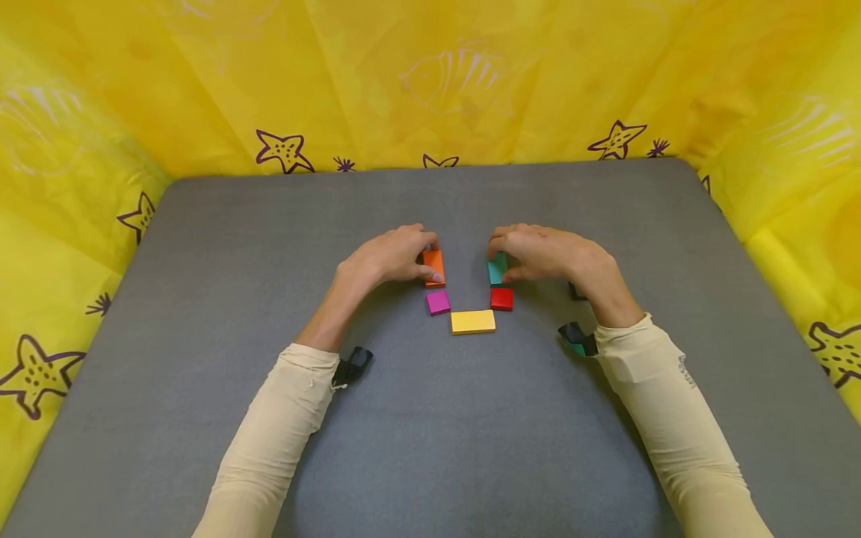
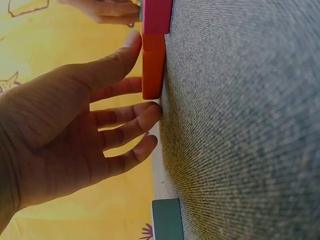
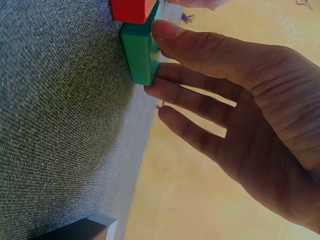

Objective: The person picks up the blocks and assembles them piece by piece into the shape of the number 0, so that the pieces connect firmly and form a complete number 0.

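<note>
Left hand: the left hand (image 1: 390, 258) is part-curled, thumb at the near end of the orange block (image 1: 433, 261), index finger towards its far end in a light pinch; the other fingers fan out behind it.
Right hand: the right hand (image 1: 548, 250) mirrors it, thumb low on the near part of the green block (image 1: 496, 270) and fingers round its far end, gripping it lightly.
Orange and green blocks: in the gap between the hands, one at each set of fingertips, apart from each other and seemingly flat on the table (image 1: 430, 448).
Step in hand: most likely setting or straightening these two; small, matched pushes from both hands should serve best.
Pink block: the pink block (image 1: 438, 302) lies just nearer than the left thumb; whether it touches the orange one is hard to tell, so ease that thumb off sideways.
Red block: the red block (image 1: 501, 300) lies just nearer than the right thumb; a downward slip there could knock it askew.
Yellow block: the yellow block (image 1: 473, 322) lies crosswise, nearer than both hands and midway between them, a handy line to square against.
Release: I would spread thumb and fingers lengthwise, then lift straight up.
</note>
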Tool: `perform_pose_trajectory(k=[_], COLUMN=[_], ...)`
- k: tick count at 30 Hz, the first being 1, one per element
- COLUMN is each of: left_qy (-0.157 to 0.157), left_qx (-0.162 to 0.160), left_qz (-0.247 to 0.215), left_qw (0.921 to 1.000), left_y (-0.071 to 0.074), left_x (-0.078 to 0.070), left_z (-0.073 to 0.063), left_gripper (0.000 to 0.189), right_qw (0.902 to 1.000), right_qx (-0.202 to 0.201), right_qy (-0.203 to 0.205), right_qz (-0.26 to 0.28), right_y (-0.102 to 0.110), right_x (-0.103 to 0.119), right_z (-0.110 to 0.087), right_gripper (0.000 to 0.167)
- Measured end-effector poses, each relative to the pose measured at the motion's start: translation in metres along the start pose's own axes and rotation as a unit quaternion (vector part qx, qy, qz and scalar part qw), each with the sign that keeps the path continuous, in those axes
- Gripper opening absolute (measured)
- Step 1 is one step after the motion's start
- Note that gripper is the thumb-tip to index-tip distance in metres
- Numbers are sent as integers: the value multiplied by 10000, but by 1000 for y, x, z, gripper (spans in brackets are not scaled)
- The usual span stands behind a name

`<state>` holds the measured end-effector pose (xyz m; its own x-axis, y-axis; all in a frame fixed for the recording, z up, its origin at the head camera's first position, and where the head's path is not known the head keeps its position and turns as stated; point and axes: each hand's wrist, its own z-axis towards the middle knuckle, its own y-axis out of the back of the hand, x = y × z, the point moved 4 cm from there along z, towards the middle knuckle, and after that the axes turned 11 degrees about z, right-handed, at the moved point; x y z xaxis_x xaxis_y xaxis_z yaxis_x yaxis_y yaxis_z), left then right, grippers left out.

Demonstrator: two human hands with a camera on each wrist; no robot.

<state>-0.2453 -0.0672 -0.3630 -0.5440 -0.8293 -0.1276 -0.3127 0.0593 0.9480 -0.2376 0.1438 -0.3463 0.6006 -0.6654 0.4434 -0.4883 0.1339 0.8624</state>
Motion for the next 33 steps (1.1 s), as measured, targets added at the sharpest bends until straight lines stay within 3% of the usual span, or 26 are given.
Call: perform_pose_trajectory(k=[6,10,14,18,21,26,33], left_qy=[-39,242,991,1803,2080,2090,1674], left_qx=[16,106,394,848,1233,1663,1521], left_qz=[-429,-506,-284,-122,-204,-435,-330], left_qw=[9991,9984,9939,9799,9701,9627,9735], left_y=[4,12,22,27,27,23,19], left_x=[7,19,39,57,64,65,62], left_z=[-3,-12,-28,-48,-57,-61,-55], left_gripper=[62,67,69,72,74,59,39], right_qw=[9998,9996,9984,9943,9888,9772,9701], right_qx=[30,-109,-356,-330,-214,-109,138], right_qy=[-119,-150,-399,-993,-1456,-2098,-2352], right_qz=[142,201,171,197,246,298,588], right_y=[1,6,19,30,34,34,26], right_x=[-1,-3,-11,-26,-40,-59,-74], right_z=[0,-5,-16,-32,-44,-58,-58], right_gripper=[37,38,39,42,44,42,42])
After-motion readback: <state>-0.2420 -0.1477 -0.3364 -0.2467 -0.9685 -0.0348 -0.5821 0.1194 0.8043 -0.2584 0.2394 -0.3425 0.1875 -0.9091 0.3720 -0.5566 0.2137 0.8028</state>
